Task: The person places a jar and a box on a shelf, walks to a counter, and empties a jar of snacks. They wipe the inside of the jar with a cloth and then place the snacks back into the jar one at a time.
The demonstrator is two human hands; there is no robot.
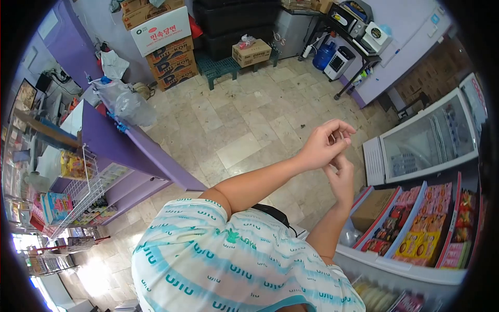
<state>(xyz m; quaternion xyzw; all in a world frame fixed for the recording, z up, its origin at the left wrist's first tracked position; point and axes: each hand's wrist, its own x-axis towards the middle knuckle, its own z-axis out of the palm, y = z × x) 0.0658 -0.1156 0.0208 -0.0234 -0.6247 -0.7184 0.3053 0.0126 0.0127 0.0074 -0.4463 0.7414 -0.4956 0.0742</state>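
My left hand (327, 144) is raised in front of me over the tiled floor. Its fingers are curled, and the thumb and fingertips come close together. Just below it, my right hand (341, 178) is bent up from the wrist with its fingers curled, meeting the left hand. The hands appear to touch; anything between the fingers is hidden or too small to make out. A black strap or bag (271, 212) shows at the waist of my white and teal patterned shirt (223, 260).
To my right stand a snack shelf (410, 223) and a glass-door fridge (431, 135). A purple counter (150, 151) is on my left, beside a white wire rack (78, 192). Stacked cartons (171, 57), a green pallet (215, 67) and a water jug (324, 55) stand farther off.
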